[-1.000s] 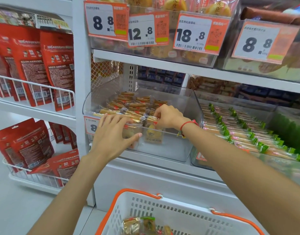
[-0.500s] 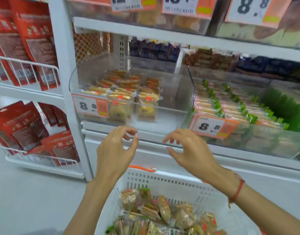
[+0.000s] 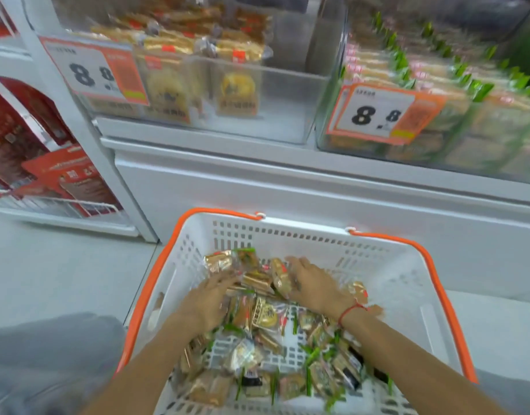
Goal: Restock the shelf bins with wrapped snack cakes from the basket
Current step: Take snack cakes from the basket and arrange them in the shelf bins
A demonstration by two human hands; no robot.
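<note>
Both hands, L (image 3: 208,298) & R (image 3: 313,284), flat on snack cakes (image 3: 265,317) in basket (image 3: 407,283), grasping nothing clear (blurry); 2 bins (image 3: 290,94) above

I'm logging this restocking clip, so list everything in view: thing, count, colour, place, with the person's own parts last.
basket: one, white with orange rim, on the floor before the shelf.
snack cakes: many, gold, brown and green wrappers, loose in the basket.
left bin: one, clear, on the shelf, part filled with gold-wrapped cakes.
right bin: one, clear, beside it, full of green-edged packs.
price tags: two, orange and white, on the bin fronts.
red packets: several, wire racks at left.
left hand: in the basket, on the cakes.
right hand: in the basket, red cord at the wrist.
</note>
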